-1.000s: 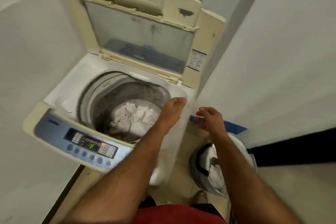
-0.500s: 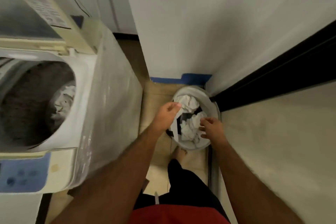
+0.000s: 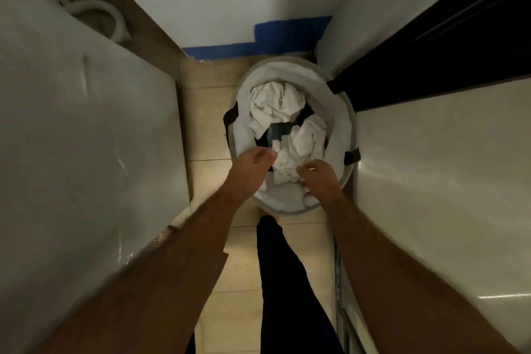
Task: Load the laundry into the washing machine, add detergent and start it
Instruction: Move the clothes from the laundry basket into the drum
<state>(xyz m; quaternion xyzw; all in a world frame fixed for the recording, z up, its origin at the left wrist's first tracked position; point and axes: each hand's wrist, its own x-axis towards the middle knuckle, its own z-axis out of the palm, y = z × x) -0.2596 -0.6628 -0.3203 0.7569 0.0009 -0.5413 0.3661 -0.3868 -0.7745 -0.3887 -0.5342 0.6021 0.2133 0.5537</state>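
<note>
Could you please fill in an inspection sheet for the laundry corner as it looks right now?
Surface: tiled floor, with pale specks near the wall.
Job's things: round laundry basket on the floor in the corner, holding crumpled white laundry and something dark beneath; washing machine at left, only its side in view, drum not visible.
Clutter: nothing seen.
Hands: left hand over the basket's near rim, fingers curled, grip unclear; right hand down at the white laundry, grip unclear.
Cables: pale hose coiled behind the machine.
Surroundings: white walls, blue strip at the wall's base, dark panel at right.
</note>
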